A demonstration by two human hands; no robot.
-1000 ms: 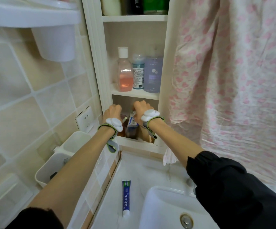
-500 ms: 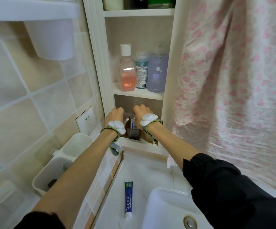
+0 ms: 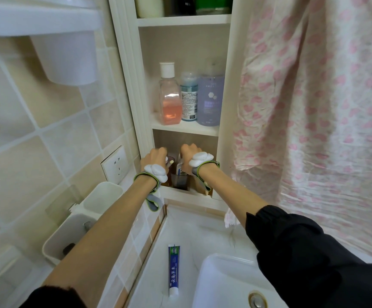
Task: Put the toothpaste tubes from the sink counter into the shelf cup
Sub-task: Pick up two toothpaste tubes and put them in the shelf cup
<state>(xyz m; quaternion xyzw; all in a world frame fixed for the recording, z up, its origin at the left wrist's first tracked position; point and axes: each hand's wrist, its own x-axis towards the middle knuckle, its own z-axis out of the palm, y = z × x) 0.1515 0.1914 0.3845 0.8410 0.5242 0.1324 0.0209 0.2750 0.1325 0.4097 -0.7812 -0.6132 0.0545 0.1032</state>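
Note:
A dark translucent shelf cup (image 3: 180,181) stands in the lowest compartment of the white wall shelf (image 3: 187,130). A white and blue toothpaste tube (image 3: 180,167) stands upright in it. My right hand (image 3: 190,155) is closed on the top of that tube. My left hand (image 3: 155,158) is curled against the cup's left side at its rim, fingers mostly hidden. A second toothpaste tube (image 3: 174,271), blue and green with a white cap, lies flat on the sink counter (image 3: 187,227) near the left wall.
Three bottles (image 3: 189,96) stand on the shelf above my hands. A white basin (image 3: 225,283) is at the bottom right and a pink-patterned curtain (image 3: 314,107) hangs on the right. White wall holders (image 3: 80,221) and a socket (image 3: 115,165) are on the tiled left wall.
Both hands have stayed at the cup in the bottom compartment, with only a small shift. The tube on the counter has not moved.

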